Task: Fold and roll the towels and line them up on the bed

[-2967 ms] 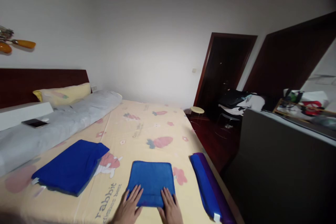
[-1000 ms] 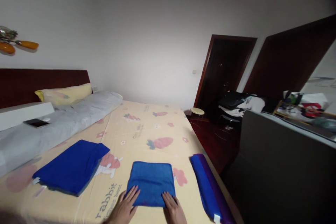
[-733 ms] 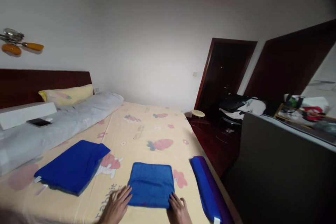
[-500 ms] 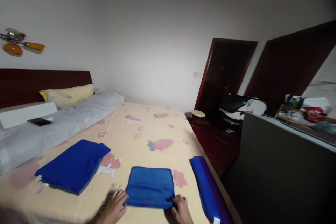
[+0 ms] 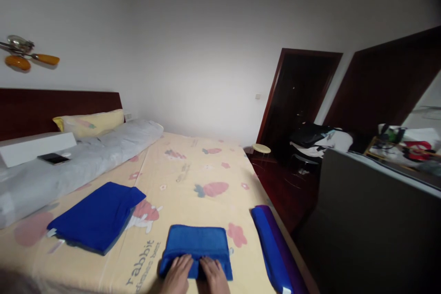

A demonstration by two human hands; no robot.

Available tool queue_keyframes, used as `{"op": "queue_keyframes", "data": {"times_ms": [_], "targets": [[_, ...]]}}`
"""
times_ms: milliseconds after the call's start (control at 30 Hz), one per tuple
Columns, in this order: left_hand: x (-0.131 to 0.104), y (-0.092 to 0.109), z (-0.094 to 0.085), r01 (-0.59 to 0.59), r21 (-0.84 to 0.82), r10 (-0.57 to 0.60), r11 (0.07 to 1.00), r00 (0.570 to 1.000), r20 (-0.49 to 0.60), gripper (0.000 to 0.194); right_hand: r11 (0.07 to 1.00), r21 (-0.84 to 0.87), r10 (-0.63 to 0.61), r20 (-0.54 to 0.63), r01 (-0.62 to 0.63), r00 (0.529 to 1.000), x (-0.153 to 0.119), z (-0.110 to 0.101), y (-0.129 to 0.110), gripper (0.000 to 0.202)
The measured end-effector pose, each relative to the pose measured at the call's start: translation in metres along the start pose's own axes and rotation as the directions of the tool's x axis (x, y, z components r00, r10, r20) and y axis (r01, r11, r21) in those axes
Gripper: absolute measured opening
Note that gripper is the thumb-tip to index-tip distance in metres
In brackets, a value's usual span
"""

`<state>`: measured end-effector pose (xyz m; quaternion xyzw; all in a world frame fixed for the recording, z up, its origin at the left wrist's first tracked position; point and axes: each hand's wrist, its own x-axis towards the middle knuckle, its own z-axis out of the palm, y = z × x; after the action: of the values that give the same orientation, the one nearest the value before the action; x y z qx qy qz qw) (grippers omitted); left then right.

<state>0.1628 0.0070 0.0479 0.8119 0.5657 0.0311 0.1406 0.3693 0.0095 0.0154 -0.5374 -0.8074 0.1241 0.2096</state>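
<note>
A small blue towel [image 5: 198, 236] lies on the bed in front of me, its near part folded or bunched up. My left hand [image 5: 179, 273] is on the near edge, left of centre, with fingers bent and close together on the fabric. Just beside it, my right hand [image 5: 212, 272] grips the same near fold. The thumbs and the cloth beneath the hands are mostly hidden. A larger darker blue cloth [image 5: 98, 216] with white tags rests flat to the left. On the right lie a long folded blue towel [image 5: 270, 248] and a purple one [image 5: 282, 248] alongside it.
The bed [image 5: 186, 179] has a patterned yellow sheet. A grey bedding roll [image 5: 103, 158], a white box [image 5: 37, 147], a phone [image 5: 54, 158] and a pillow [image 5: 93, 124] are near the headboard. A dark panel [image 5: 372, 220] stands beyond the right edge, near a stool [image 5: 261, 148].
Both hands have moved inward from the towel's near corners to its middle. The near part of the towel is now folded up, and the towel sits slightly closer to me.
</note>
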Motion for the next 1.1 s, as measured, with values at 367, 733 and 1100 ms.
{"op": "queue_keyframes", "data": {"times_ms": [367,733,1100], "targets": [[-0.011,-0.040,-0.005,-0.017,0.061,0.031,0.998,0.974,-0.223,0.053,0.997,-0.062,0.032,-0.048,-0.035,0.998,-0.005,-0.025,0.024,0.062],[0.004,-0.007,0.006,-0.258,0.027,0.258,0.966,0.948,-0.185,0.053,0.995,0.012,-0.103,0.012,0.103,0.995,0.009,-0.017,-0.011,0.050],[0.018,-0.047,-0.018,0.240,0.109,-0.222,0.965,0.962,-0.158,0.057,0.959,-0.152,0.219,-0.129,-0.237,0.967,0.013,-0.032,0.043,0.068]]}}
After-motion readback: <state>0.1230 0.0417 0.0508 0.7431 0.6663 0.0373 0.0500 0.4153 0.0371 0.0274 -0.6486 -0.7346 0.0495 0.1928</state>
